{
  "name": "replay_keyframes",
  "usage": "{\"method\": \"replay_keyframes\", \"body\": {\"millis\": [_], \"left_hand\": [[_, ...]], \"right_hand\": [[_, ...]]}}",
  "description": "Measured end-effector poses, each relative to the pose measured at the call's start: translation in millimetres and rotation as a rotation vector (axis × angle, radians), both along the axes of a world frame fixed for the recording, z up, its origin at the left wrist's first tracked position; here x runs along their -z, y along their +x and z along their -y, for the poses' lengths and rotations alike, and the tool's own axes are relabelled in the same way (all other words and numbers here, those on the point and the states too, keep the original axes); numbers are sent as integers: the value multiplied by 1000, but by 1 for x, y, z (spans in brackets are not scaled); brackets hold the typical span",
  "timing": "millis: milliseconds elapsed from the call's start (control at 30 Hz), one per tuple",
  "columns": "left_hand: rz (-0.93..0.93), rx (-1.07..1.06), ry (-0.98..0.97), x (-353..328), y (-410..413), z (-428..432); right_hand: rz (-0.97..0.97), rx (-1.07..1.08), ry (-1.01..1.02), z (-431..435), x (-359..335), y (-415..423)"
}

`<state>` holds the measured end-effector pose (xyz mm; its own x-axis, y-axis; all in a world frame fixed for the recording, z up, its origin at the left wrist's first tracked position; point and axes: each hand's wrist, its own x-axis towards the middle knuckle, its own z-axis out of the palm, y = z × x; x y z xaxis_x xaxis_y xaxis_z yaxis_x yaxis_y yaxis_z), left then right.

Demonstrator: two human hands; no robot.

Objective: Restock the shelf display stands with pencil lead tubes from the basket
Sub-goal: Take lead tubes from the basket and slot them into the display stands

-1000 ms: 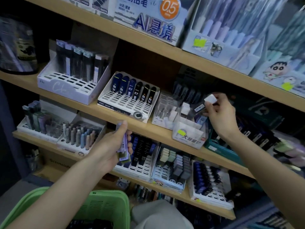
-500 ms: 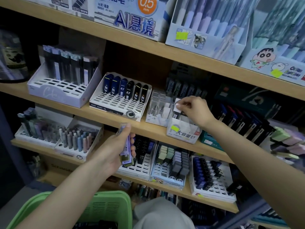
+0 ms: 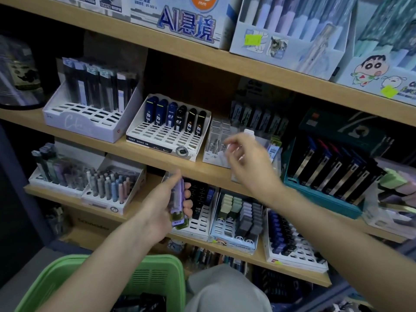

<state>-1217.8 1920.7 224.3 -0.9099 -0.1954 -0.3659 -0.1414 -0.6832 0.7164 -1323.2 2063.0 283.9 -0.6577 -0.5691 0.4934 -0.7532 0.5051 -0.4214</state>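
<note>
My left hand point(image 3: 161, 209) grips a small bundle of pencil lead tubes point(image 3: 177, 200), purple and olive, held upright in front of the lower shelf. My right hand point(image 3: 249, 167) hovers blurred before the middle shelf with fingers loosely bent and nothing visible in them. Just behind it stand a clear stand point(image 3: 216, 140) and a white-capped tube point(image 3: 248, 132) in a small box. The green basket point(image 3: 101, 260) sits at the bottom left, with dark packs inside.
A white stand point(image 3: 166, 136) of blue and black lead cases and a taller white stand point(image 3: 90, 118) sit on the middle shelf. A teal tray point(image 3: 319, 194) of dark packs is at right. More slotted stands point(image 3: 236, 221) line the lower shelf.
My right hand set the white-capped tube into the small box on the middle shelf, let go and drew back toward my left hand. My left hand kept its bundle.
</note>
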Motion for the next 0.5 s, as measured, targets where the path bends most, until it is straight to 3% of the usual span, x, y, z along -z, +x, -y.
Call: {"method": "replay_keyframes", "body": {"millis": [133, 233, 367, 500], "left_hand": [[8, 7, -25, 6, 5, 0], [31, 27, -111, 8, 9, 0], [-1, -23, -201, 7, 16, 4], [-15, -32, -146, 3, 22, 8]], "right_hand": [[369, -233, 189, 20, 23, 43], [454, -321, 343, 32, 28, 45], [611, -355, 249, 42, 27, 46], [657, -264, 49, 47, 30, 48]]}}
